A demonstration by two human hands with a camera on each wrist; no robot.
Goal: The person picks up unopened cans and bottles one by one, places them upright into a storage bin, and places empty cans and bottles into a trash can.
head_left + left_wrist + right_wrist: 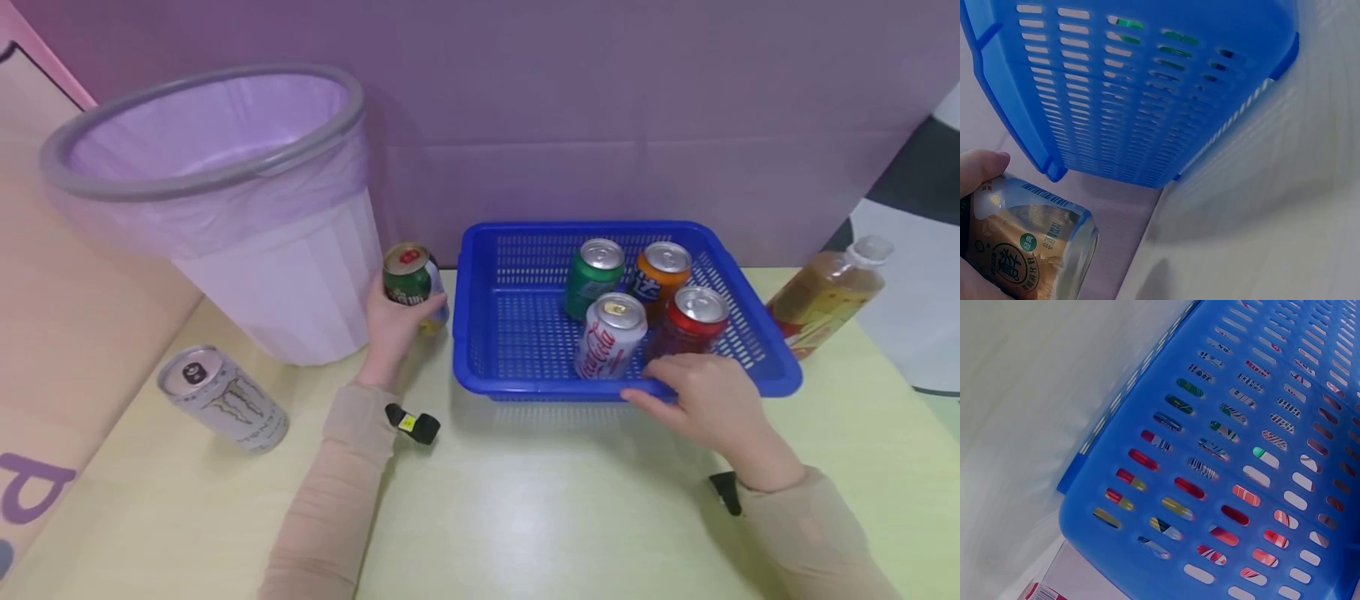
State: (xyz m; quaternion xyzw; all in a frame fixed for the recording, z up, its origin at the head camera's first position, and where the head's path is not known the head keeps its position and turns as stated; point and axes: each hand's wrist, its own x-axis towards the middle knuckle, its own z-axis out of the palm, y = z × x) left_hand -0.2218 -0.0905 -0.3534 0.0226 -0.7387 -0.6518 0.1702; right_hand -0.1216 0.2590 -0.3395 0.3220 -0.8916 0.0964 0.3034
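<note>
My left hand (392,329) grips a green and gold drink can (407,282) between the bin and the basket. The left wrist view shows its gold side (1022,244) tilted, with a thumb on it. My right hand (708,400) holds the front rim of the blue plastic basket (540,387), thumb outside and fingers over the edge. Inside the basket's right half stand a green can (592,283), an orange can (654,287), a white Coca-Cola can (606,342) and a red can (686,325). The right wrist view shows the basket's slotted wall (1210,469) but not the hand.
A white bin (300,275) with a grey rim and a liner stands at the back left. Before it, a pale Monster can (228,404) is on the table (495,508). Right of the basket stands a bottle (825,296) of brownish drink. A purple wall (562,108) rises behind.
</note>
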